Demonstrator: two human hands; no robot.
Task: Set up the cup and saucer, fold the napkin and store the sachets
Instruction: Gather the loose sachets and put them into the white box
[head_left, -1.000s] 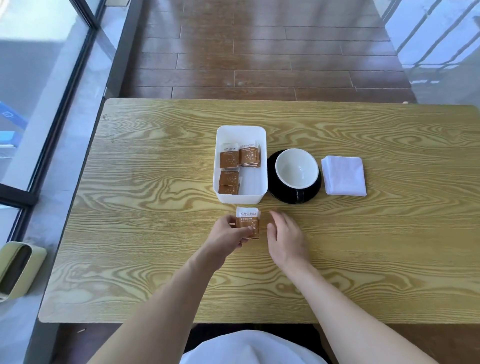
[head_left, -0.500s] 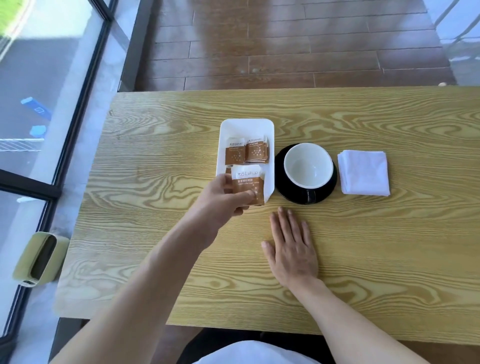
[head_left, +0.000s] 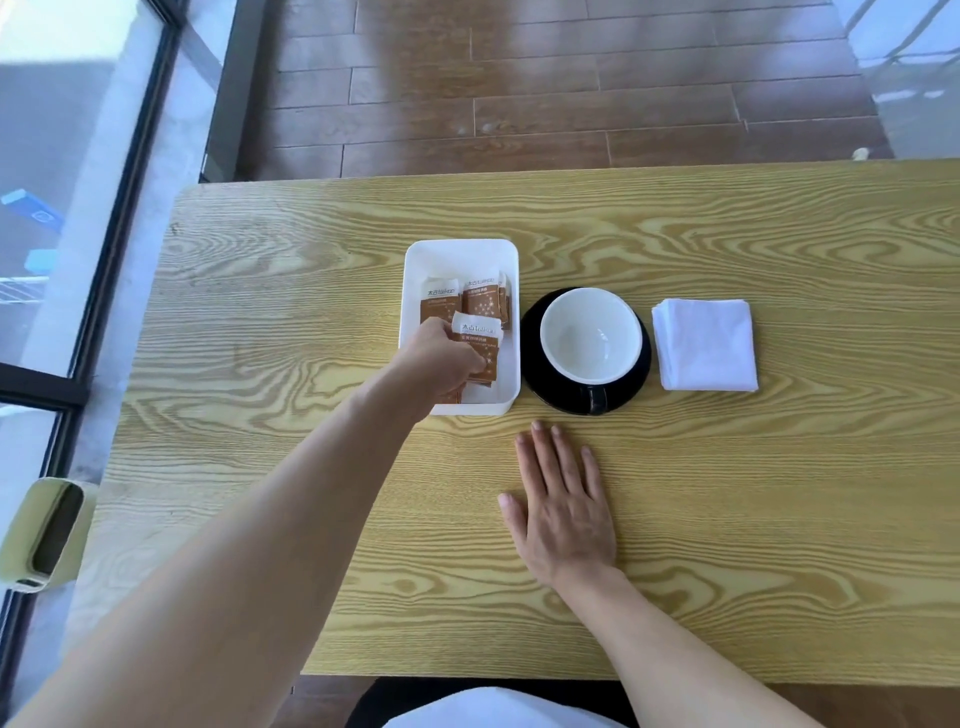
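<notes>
Paper sachet (head_left: 477, 347), light and limp, was pinched at its lower edge by left hand (head_left: 439, 364) inside white tray (head_left: 511, 332); right hand (head_left: 563, 506) lay flat, fingers straight

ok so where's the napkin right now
In the head view the folded white napkin lies flat on the table, right of the cup and saucer, away from both hands.
</notes>
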